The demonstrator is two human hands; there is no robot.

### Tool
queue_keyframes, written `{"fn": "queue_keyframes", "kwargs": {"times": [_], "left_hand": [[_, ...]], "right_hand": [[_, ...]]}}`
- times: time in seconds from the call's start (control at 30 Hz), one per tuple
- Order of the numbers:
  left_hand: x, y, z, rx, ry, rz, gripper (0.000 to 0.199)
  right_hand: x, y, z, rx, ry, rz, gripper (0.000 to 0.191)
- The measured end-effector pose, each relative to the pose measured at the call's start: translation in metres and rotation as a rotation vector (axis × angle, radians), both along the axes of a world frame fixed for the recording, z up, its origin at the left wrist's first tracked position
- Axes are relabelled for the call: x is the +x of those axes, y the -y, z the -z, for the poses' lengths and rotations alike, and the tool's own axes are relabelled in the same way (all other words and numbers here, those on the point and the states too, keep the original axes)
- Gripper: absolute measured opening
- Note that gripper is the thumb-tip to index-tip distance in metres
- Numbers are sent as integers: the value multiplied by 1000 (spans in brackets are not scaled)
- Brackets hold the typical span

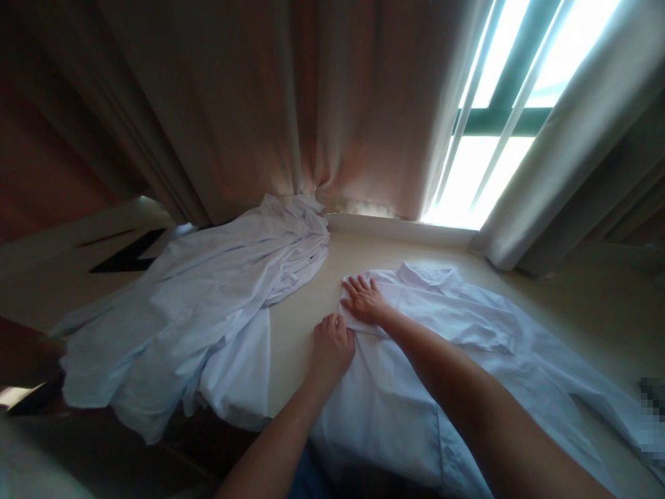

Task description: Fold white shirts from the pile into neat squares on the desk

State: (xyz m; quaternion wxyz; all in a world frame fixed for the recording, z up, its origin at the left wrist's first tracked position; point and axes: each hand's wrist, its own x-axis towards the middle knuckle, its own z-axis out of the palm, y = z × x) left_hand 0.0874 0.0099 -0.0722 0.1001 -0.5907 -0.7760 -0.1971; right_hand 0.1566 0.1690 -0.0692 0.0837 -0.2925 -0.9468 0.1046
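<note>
A white collared shirt [384, 388] lies spread over the table, its collar [429, 275] toward the window and its lower part hanging over the near edge. My right hand [364, 299] rests flat on the shirt's left shoulder area with fingers spread. Just below it, my left hand [335, 344] has its fingers curled closed at the shirt's left edge, gripping the cloth there; the fingertips are partly hidden. One sleeve [587, 388] stretches out to the right.
To the left lies a heap of crumpled white garments [208, 305], draping over the near edge of the cream table [296, 333]. A black flat frame-like object [127, 253] sits beyond it. Long curtains [374, 104] hang behind, parted at a bright window [499, 166].
</note>
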Motion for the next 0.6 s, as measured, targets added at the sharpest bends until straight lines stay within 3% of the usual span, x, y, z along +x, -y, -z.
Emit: {"fn": "queue_keyframes", "kwargs": {"times": [0.13,0.3,0.43,0.6], "left_hand": [[-1,0,1,1,3,-14,15],[-1,0,0,-4,9,-27,15],[-1,0,-2,-10,2,-23,16],[-1,1,0,-13,21,-8,15]], "right_hand": [[-4,-2,6,4,5,20,69],[-2,0,-9,-29,43,22,69],[13,11,-22,63,-38,6,61],[40,25,-14,30,42,-41,59]]}}
